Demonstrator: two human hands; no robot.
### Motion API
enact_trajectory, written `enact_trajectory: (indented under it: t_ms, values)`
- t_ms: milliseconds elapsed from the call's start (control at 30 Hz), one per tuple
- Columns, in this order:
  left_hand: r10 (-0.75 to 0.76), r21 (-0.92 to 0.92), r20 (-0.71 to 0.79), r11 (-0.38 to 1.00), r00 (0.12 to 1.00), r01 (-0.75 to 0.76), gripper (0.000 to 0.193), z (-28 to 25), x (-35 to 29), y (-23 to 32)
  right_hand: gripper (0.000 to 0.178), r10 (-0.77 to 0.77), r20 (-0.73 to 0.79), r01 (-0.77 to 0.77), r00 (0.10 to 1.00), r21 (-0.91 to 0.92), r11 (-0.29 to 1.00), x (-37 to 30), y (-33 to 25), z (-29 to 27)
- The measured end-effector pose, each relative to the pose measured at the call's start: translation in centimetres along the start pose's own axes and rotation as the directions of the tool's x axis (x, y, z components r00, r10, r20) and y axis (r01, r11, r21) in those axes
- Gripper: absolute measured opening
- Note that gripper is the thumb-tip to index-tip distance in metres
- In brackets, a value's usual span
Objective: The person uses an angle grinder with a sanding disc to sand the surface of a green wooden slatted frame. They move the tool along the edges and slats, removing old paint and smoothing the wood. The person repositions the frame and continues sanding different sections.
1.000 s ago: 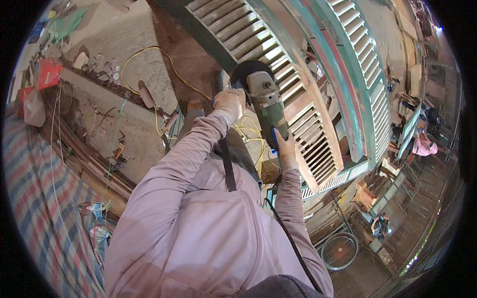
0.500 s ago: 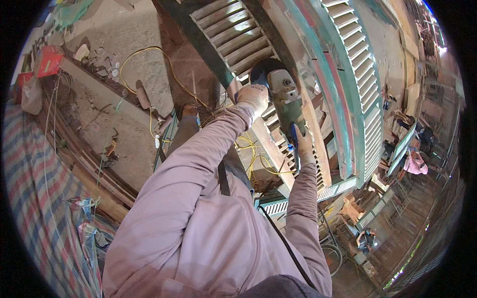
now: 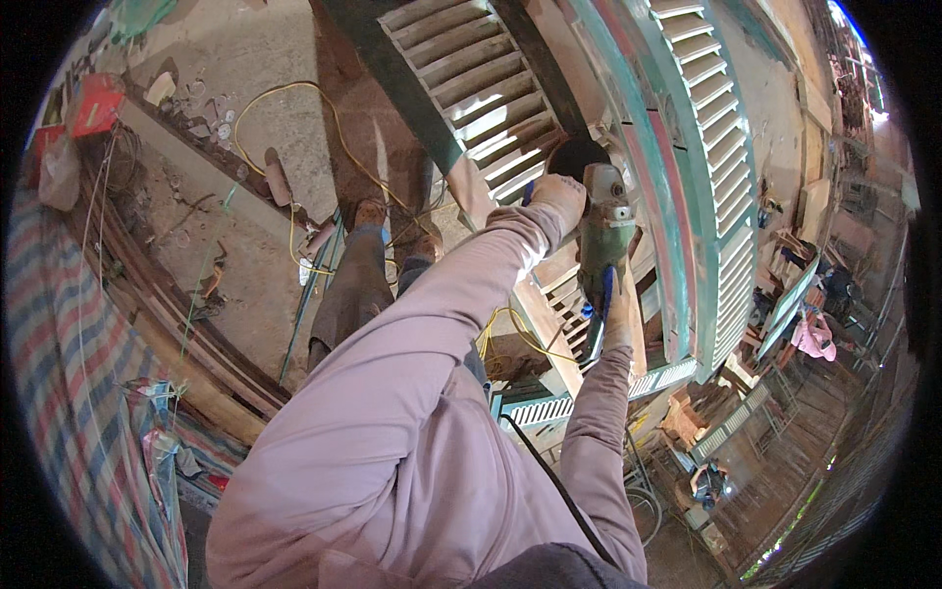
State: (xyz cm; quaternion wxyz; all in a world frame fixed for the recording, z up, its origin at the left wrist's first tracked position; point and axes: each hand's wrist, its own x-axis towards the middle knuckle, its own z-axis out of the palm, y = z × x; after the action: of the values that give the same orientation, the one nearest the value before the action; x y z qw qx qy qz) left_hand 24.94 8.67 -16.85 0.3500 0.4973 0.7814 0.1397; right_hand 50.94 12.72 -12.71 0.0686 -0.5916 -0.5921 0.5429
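A green and grey angle grinder (image 3: 606, 240) with a dark round disc (image 3: 577, 157) lies over a louvered wooden shutter (image 3: 481, 93). My left hand (image 3: 561, 199), in a pale work glove with blue on it, is closed at the grinder's front beside the disc; its grip there is partly hidden. Around the rear of the body my right hand (image 3: 618, 309) is wrapped, also gloved. The disc is at the shutter's right-hand side rail. Dark green paint covers the far end of the frame, while bare wood shows on its nearer part.
Green louvered shutters (image 3: 721, 147) stand just right of the grinder. A yellow cord (image 3: 510, 324) loops below the work and across the floor. Long boards (image 3: 167, 304) and a striped tarp (image 3: 69, 334) lie left. A person in pink (image 3: 814, 336) is at far right.
The grinder and both my hands have shifted right across the shutter, and the disc has moved slightly nearer, onto the right rail. My left arm reaches further right.
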Motion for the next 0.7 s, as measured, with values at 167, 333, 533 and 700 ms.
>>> enact_trajectory:
  t_ms: [167,333,533,700]
  values:
    - [0.06,-0.021,-0.079,0.998,0.995,-0.062,0.025,2.1,-3.1,-1.8,0.063,0.018,-0.131,-0.043,0.991,-0.191,0.981,-2.2,4.4,0.0]
    - [-0.194,-0.058,0.043,0.979,0.98,0.196,0.019,-0.6,-11.9,-7.8,0.067,0.016,-0.022,-0.021,1.0,-0.267,0.964,-6.4,2.3,7.3]
    - [-0.263,-0.102,-0.086,0.962,0.961,0.254,0.025,-0.5,-14.7,-11.7,0.076,0.01,0.104,0.039,0.995,-0.455,0.89,-3.7,-0.7,9.1]
    - [-0.199,-0.124,-0.163,0.976,0.967,0.18,0.028,-0.9,-9.1,-10.3,0.069,-0.033,0.111,0.074,0.993,-0.388,0.919,0.8,-2.4,6.5]
